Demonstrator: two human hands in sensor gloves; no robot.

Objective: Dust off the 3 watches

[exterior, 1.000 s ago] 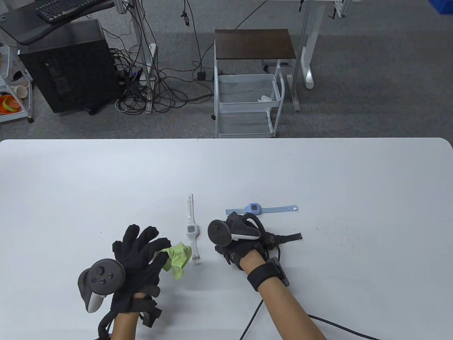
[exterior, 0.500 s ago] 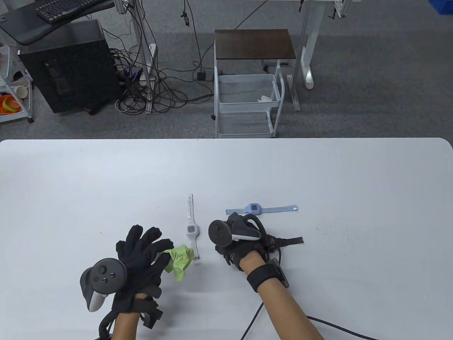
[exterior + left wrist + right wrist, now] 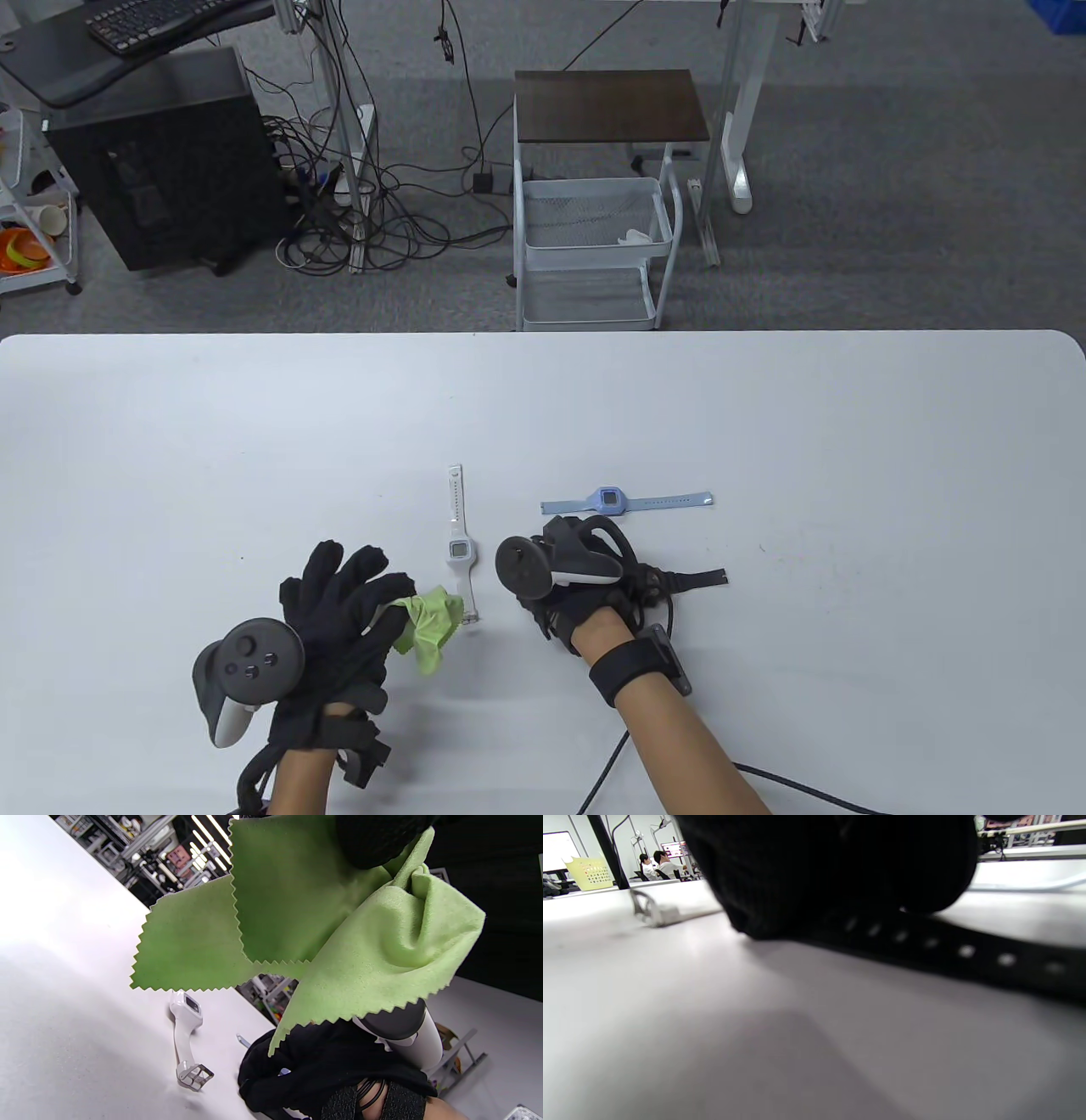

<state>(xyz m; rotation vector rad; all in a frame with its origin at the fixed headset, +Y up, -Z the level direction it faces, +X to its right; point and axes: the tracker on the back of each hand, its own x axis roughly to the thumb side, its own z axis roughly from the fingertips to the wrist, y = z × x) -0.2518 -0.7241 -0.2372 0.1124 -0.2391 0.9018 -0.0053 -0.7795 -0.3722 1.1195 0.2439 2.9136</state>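
Note:
Three watches lie on the white table (image 3: 848,441). The white watch (image 3: 459,548) (image 3: 185,1027) lies lengthwise at the centre. The blue watch (image 3: 609,500) lies crosswise behind my right hand. The black watch is mostly under my right hand (image 3: 577,590), and only its strap (image 3: 696,578) (image 3: 967,952) shows. That hand rests on it with curled fingers. My left hand (image 3: 386,594) pinches a green cloth (image 3: 428,624) (image 3: 322,929) between thumb and forefinger, other fingers spread. The cloth hangs just left of the white watch's buckle end.
A black cable (image 3: 764,777) trails from my right wrist over the near table edge. Beyond the far edge stand a white wire cart (image 3: 594,246) and a dark computer tower (image 3: 161,161) on the floor.
My left hand has carried the cloth slightly right, to the white watch's buckle end. My right hand has shifted slightly left over the black watch.

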